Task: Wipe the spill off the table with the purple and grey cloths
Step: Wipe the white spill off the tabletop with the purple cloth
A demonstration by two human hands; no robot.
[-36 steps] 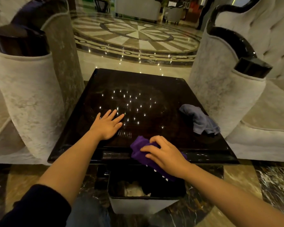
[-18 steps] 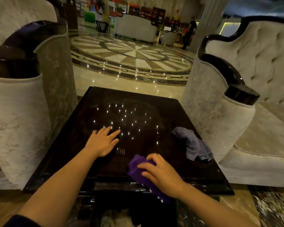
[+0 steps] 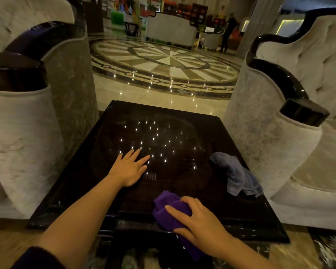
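**While One Cloth Lay Idle, a Hand Pressed the Other at the Table's Edge**

Where the dark glossy table (image 3: 192, 121) met its near edge, the right hand (image 3: 201, 224) lay over the purple cloth (image 3: 167, 208), fingers curled down around the bunched fabric and gripping it against the surface. Part of that cloth hung over the near edge, below the hand. The left hand (image 3: 129, 168) rested flat on the tabletop, palm down, fingers spread and extended, holding nothing. It sat left of centre, well apart from the right hand.

The grey cloth (image 3: 238, 175) lay crumpled near the right edge of the table, untouched by either hand, a short way beyond the purple one. Small points of ceiling light reflected in the polished top, clustered just past the left hand's fingertips. Whether any spill remained on the surface could not be told in the dim reflections.

A pale upholstered armchair (image 3: 21, 133) with a dark armrest cap stood close against the left side of the table, and another armchair (image 3: 291, 140) stood against the right. Beyond the table spread a marble floor (image 3: 163, 63) with a round inlaid pattern.
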